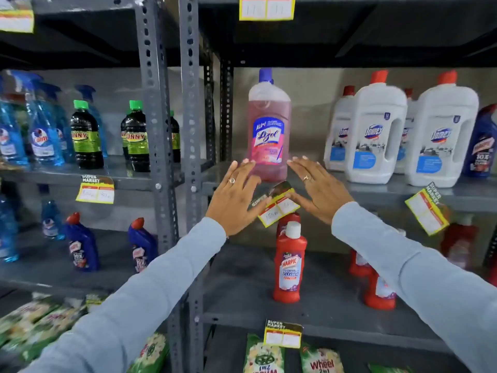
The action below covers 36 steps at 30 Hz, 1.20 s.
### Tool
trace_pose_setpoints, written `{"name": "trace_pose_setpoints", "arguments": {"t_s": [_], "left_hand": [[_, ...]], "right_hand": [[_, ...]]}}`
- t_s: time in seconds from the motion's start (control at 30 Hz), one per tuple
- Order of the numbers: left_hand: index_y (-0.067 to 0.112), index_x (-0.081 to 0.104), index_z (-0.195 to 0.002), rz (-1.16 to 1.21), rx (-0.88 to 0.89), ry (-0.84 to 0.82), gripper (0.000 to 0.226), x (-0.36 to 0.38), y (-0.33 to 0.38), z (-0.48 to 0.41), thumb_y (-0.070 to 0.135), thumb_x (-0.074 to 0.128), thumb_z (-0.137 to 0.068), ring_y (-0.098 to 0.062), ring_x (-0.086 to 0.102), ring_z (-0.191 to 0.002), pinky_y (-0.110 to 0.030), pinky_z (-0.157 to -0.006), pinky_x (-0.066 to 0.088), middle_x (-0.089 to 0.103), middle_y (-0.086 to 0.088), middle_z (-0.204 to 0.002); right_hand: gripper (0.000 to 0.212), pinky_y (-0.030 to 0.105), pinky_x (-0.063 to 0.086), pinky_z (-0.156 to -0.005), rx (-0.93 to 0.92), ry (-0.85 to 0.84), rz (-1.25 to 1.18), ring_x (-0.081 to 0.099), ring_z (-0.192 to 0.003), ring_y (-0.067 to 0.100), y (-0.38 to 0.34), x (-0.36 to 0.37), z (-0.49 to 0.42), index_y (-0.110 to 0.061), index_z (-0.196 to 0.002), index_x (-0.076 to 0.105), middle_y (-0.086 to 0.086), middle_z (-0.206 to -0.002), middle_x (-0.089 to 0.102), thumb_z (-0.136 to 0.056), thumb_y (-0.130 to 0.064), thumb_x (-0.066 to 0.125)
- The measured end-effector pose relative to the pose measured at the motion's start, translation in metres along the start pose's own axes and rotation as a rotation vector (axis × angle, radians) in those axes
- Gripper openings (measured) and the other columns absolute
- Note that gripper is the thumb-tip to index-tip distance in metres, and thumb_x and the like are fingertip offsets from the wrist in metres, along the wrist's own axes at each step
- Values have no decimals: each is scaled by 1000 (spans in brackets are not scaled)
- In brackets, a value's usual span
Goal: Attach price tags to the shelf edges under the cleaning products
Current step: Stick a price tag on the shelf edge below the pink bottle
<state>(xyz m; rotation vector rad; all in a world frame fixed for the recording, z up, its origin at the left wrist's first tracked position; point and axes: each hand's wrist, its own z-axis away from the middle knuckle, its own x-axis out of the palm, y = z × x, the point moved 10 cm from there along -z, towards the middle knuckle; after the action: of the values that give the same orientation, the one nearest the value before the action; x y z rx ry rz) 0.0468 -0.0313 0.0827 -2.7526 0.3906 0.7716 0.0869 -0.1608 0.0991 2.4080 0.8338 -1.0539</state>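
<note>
left hand (236, 196) flat, fingers spread, palm on the price tag's left end | right hand (317, 188) flat too, thumb on its right end (neither grips) | price tag (279, 208) tilted against shelf edge (376, 196) under pink Lizol bottle (269, 125) | step: pressing tag on | next, likely: straighten it

shelf (376, 193): grey painted metal, matt, perforated uprights
price tag (279, 208), on the shelf edge under the Lizol bottle: paper, yellow border, slight sheen
Lizol bottle (269, 127): clear plastic, glossy label
Domex jugs (376, 135), right of Lizol bottle: white opaque plastic, smooth
Harpic bottle (290, 265), below Lizol bottle: red glossy plastic
sleeves (150, 297): light grey knit cloth, matt
</note>
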Motion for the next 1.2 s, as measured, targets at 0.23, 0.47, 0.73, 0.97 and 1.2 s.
{"name": "trace_pose_setpoints", "arguments": {"t_s": [0.23,0.47,0.73,0.97,1.2], "left_hand": [[6,65,-87,215,-293,-142,44,47,-34,13,50,56,-84,-37,33,-130,-46,-114,14,47,-18,-135],[8,69,-80,294,-370,-72,35,49,-40,7,42,60,-85,-34,30,-130,-47,-113,15,48,-11,-135],[12,68,-82,275,-389,-43,26,53,-42,7,36,61,-86,-32,29,-131,-46,-110,22,47,-8,-134],[12,71,-88,313,-330,-113,27,48,-44,6,37,59,-87,-32,30,-131,-44,-109,18,47,-8,-137],[14,71,-82,304,-196,-193,19,44,-46,13,32,64,-84,-35,30,-133,-50,-111,22,44,-9,-142]], "right_hand": [[44,47,45,-92,296,-129,-79,52,-113,35,19,31,-13,-16,-126,45,15,-124,59,-89,-39,47],[18,40,48,-74,358,-88,-123,61,-88,34,24,27,-16,-14,-98,50,16,-101,67,-90,-30,51],[38,41,51,-79,359,-171,-44,58,-99,34,11,34,-22,-17,-116,50,15,-110,62,-89,-44,48],[31,33,44,-67,299,-276,41,58,-89,25,-5,36,-28,-20,-116,54,11,-110,63,-94,-36,40],[33,58,19,-112,190,-363,34,31,-135,33,-11,44,-4,-15,-113,62,11,-146,39,-92,-35,44]]}}
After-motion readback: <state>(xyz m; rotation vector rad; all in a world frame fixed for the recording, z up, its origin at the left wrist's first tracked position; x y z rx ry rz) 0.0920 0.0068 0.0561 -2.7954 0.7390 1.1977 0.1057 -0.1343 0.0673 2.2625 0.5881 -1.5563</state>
